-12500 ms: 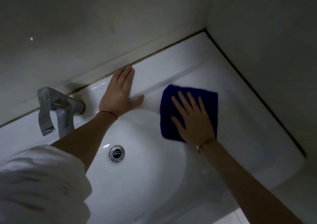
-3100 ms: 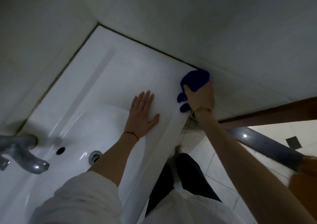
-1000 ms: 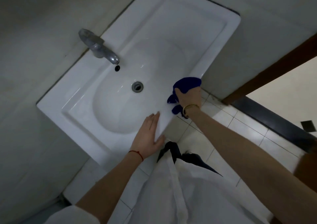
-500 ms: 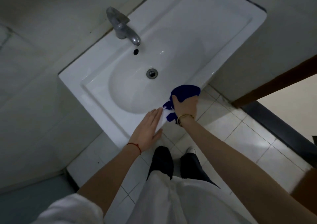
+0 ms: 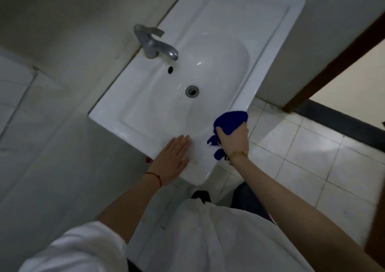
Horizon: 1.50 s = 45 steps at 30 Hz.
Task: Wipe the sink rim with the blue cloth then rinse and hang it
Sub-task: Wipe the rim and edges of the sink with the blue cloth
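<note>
The right hand clenches the bunched blue cloth against the front edge of the sink, out in front of the drain, forearm stretched straight from the body. The left hand lies released, fingers straight and flat on the sink's near corner rim beside the cloth. Beyond that front edge lies tiled floor; a faucet stands on the sink's wall side.

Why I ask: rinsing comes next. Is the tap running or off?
Off, apparently: no stream falls from the faucet spout, and the sink basin shows only glare. The right hand grips the blue cloth.
</note>
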### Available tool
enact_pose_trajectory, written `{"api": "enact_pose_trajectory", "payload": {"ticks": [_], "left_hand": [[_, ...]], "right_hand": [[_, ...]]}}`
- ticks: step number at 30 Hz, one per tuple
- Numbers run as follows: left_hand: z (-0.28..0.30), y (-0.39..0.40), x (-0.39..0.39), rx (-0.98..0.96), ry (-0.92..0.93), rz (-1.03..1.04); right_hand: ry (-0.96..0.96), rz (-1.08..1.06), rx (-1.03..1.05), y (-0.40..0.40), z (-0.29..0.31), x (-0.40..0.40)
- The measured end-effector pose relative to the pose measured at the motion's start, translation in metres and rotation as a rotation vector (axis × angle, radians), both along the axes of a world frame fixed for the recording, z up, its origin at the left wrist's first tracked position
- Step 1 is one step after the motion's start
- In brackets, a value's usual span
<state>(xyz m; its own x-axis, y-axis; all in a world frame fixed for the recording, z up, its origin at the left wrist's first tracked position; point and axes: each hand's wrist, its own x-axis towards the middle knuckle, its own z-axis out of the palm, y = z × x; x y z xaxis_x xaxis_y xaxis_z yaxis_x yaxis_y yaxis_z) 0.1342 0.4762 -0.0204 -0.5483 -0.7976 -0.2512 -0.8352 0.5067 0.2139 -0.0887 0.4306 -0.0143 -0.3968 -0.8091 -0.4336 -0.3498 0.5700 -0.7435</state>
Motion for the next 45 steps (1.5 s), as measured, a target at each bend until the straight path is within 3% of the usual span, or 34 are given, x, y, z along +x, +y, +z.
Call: {"api": "enact_pose_trajectory", "payload": {"ticks": [4,11,19,27,34,45], "left_hand": [[0.004,-0.013,0.035,-0.033,-0.037,-0.019],[0.003,-0.018,0.054,-0.087,0.094,-0.040],[-0.007,-0.015,0.057,-0.153,0.175,-0.027],[-0.005,-0.017,0.056,-0.129,0.182,-0.011],[-0.009,-0.019,0.057,-0.093,0.170,-0.001],[-0.003,-0.019,0.054,-0.102,0.183,-0.003]], "right_hand": [[0.020,-0.002,0.033,0.048,-0.004,0.030],[0.068,-0.115,0.036,0.005,0.011,0.016],[0.136,-0.077,0.053,0.098,0.001,0.076],[0.185,-0.148,0.085,0.016,0.013,0.040],[0.213,-0.091,0.115,0.103,0.007,0.092],[0.242,-0.175,0.103,0.009,0.013,0.044]]}}
